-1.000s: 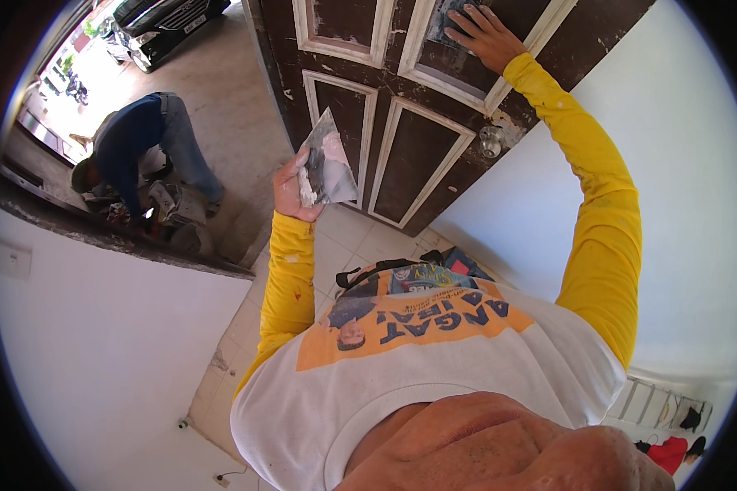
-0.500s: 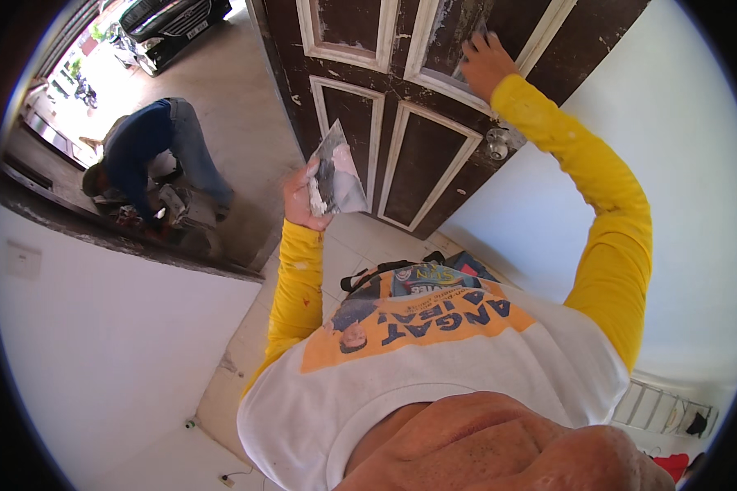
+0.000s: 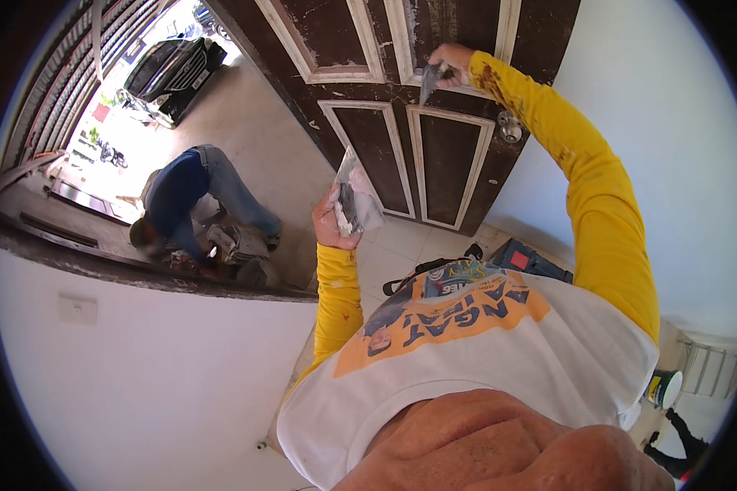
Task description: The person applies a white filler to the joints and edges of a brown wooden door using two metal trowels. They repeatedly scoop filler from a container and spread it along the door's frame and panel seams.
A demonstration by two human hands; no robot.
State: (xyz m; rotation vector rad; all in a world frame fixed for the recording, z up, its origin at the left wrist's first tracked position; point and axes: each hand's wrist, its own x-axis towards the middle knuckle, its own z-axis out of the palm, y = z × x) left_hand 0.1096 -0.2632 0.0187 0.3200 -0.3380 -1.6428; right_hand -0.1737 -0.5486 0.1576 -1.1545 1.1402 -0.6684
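Observation:
My left hand [image 3: 327,221] grips a flat, pointed metal plate [image 3: 368,204] smeared with grey and pinkish-white putty, held up in front of the door. A thin grey putty knife [image 3: 428,85] is pinched in my right hand [image 3: 455,62], its blade pointing down across the lower edge of an upper door panel. Whether that blade touches the wood I cannot tell. The dark brown panelled door [image 3: 393,98] has pale, whitish mouldings and scuffed paint. Its round metal knob [image 3: 509,128] sits below my right forearm.
At left, beyond the doorway, a person in blue [image 3: 180,184] bends over items on the ground. A dark car [image 3: 176,78] stands farther out. A dark box [image 3: 528,260] lies on the tiled floor behind my shirt. At right are a bucket [image 3: 665,389] and a ladder-like rack [image 3: 710,368].
My right hand has come down and left from the upper door panel, and the knife now shows plainly. The left hand still holds the plate. The whole view has shifted.

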